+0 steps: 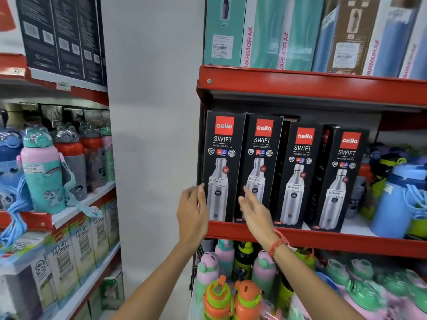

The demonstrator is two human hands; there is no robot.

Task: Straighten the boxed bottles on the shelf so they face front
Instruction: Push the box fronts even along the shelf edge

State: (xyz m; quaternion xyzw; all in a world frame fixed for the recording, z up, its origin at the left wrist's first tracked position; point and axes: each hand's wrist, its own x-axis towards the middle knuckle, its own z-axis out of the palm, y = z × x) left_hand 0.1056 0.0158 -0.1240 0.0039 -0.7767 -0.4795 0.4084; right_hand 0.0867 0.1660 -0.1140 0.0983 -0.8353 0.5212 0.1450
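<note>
Several black boxed bottles stand in a row on the red shelf (323, 240). The leftmost box (223, 158) and the second box (262, 158) sit side by side facing front. The third box (300, 176) and fourth box (339, 181) stand a little lower and to the right, angled slightly. My left hand (193, 211) is at the leftmost box's lower left edge, fingers spread and touching or nearly touching it. My right hand (255, 211) reaches in front of the second box's lower part, fingers apart, holding nothing.
Loose blue and green bottles (397, 199) crowd the shelf right of the boxes. Teal and blue boxes (265, 33) fill the shelf above. Colourful children's bottles (231, 285) sit below. A white wall column (152, 135) separates a second rack of bottles (44, 172) at left.
</note>
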